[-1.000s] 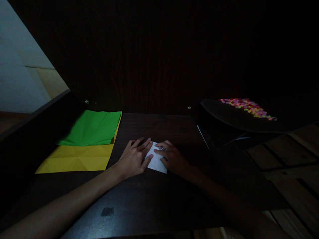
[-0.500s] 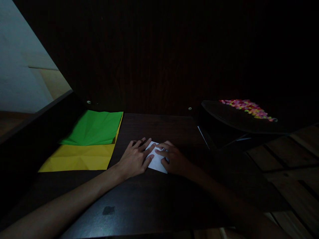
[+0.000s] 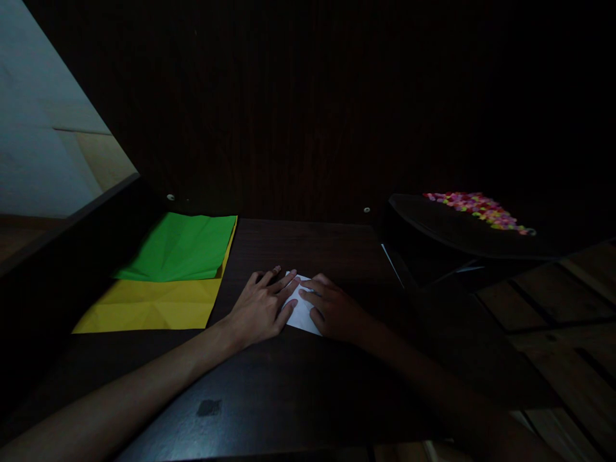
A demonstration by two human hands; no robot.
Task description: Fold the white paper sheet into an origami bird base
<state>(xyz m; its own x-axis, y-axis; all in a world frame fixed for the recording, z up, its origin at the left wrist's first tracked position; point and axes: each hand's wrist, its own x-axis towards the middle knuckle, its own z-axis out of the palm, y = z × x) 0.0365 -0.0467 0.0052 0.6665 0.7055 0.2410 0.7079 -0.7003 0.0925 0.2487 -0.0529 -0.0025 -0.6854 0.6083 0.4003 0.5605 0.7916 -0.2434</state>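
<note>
Both hands (image 3: 296, 308) press white paper (image 3: 301, 312) on a dark table (image 3: 308, 247).

The left hand (image 3: 260, 307) is lying palm down with its fingers spread and pointing to the right. The right hand (image 3: 333, 310) is lying flat just beside it (much darker, in shadow). Both forearms are reaching forward from the lower edge, converging.

Dark wooden table (image 3: 308, 250). White paper (image 3: 302, 312) lies flat near its middle. Left of the white paper: yellow sheet (image 3: 149, 308), with green sheet (image 3: 180, 247) overlapping its far part.
</note>
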